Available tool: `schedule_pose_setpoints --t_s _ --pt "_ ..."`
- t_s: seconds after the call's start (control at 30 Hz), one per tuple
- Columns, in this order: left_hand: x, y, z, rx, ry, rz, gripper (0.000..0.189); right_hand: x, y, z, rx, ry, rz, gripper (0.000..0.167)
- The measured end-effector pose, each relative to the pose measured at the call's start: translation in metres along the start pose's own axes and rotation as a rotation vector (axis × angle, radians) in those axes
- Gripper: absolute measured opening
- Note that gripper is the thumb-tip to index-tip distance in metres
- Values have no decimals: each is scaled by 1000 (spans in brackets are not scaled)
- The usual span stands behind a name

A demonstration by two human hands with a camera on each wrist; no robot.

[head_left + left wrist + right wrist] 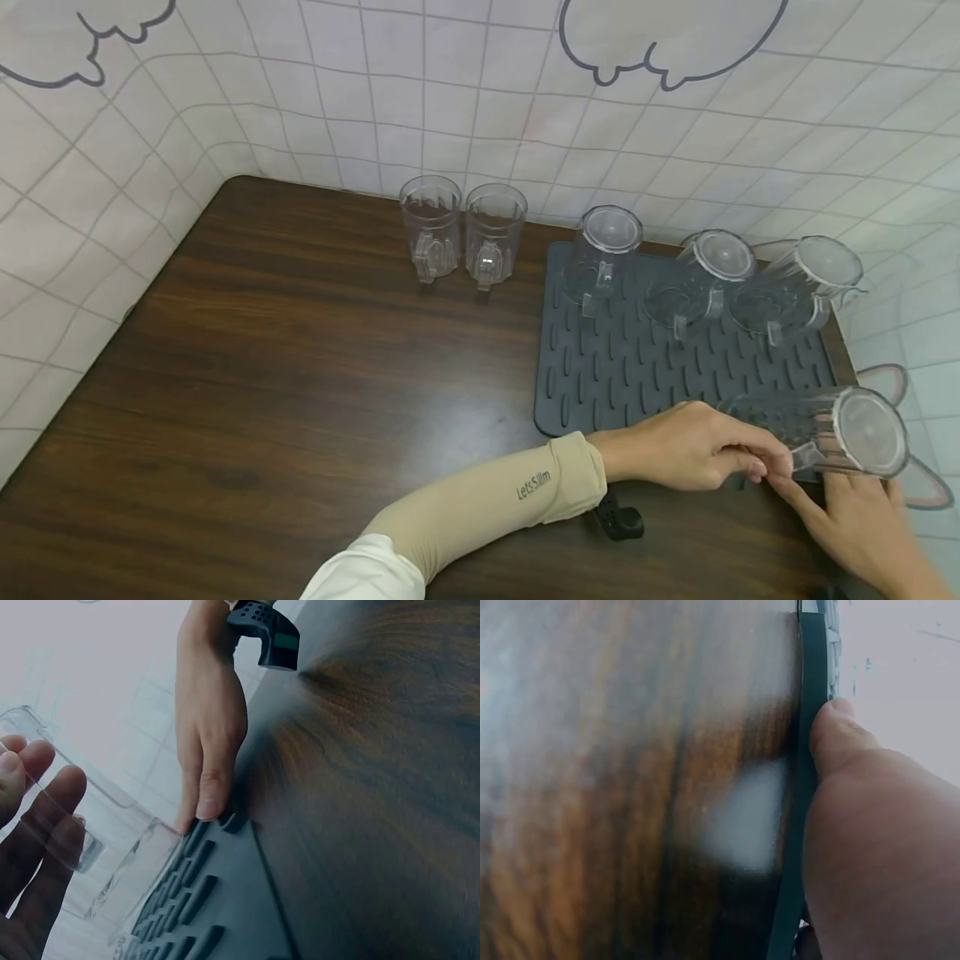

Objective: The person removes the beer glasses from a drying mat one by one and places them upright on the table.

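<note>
A clear mug [855, 429] stands upside down at the front right of the grey drying mat [600, 367]. My left hand [697, 446] holds its handle with curled fingers; the left wrist view shows the fingers [56, 817] at the clear handle. Beside this mug, my right hand [870, 525] rests on the mat's front right corner, fingers straight and partly hidden behind the mug. In the right wrist view its thumb [840, 735] touches the mat's edge [808, 750].
Three more clear mugs stand upside down along the mat's back, including the left one [607, 258]. To the left, two upright clear mugs [431, 225] stand on the dark wooden table [300, 375]. Gridded white sheeting [450, 108] surrounds the table's back and sides.
</note>
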State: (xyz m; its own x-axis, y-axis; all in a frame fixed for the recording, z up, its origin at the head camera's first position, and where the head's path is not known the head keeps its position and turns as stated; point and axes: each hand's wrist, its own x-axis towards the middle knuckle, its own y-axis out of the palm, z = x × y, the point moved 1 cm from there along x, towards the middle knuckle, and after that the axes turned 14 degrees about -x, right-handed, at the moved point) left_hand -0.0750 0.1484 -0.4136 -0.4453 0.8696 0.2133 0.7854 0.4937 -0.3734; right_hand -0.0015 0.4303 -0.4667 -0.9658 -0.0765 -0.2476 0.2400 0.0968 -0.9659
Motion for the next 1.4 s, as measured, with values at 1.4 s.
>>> schedule_pose_setpoints --t_s 1.4 --pt "-79 -30 -33 416 10 -266 30 13 -60 60 484 106 -381 50"
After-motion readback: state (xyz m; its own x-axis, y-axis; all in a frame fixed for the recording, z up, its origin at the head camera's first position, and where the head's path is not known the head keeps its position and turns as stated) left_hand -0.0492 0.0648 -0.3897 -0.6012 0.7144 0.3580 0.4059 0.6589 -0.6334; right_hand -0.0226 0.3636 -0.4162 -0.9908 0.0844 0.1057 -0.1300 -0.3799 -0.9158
